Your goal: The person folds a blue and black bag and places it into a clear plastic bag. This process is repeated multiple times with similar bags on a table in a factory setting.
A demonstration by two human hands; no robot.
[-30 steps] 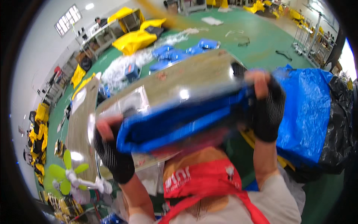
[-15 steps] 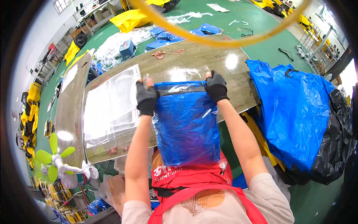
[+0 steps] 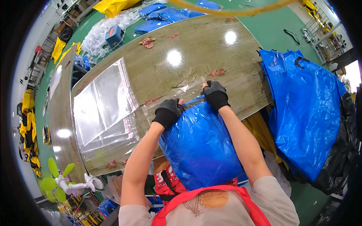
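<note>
A folded blue plastic item in a clear plastic bag [image 3: 201,145] hangs off the table's near edge against my body, puffed out and slightly tilted. My left hand [image 3: 169,112], in a black glove with bare fingertips, is closed on the bag's upper left edge. Farther right and a little higher, my right hand [image 3: 216,94], gloved alike, pinches the upper right edge. Between them the bag's mouth is bunched, and a clear flap lies over the tabletop. Parts of the fingers are hidden behind the gloves and film.
Left on the wood-patterned table [image 3: 196,49] lies a stack of flat clear bags [image 3: 103,101]. Blue sheeting [image 3: 305,109] drapes at the right. A green-bladed fan [image 3: 58,182] stands lower left. A blue box [image 3: 114,35] sits beyond the table, and a yellow hoop [image 3: 233,10] crosses above.
My hands have drawn closer together, the left moving right and down. The bag has gone from flat to puffed and tilted, its mouth now bunched. The view has shifted somewhat.
</note>
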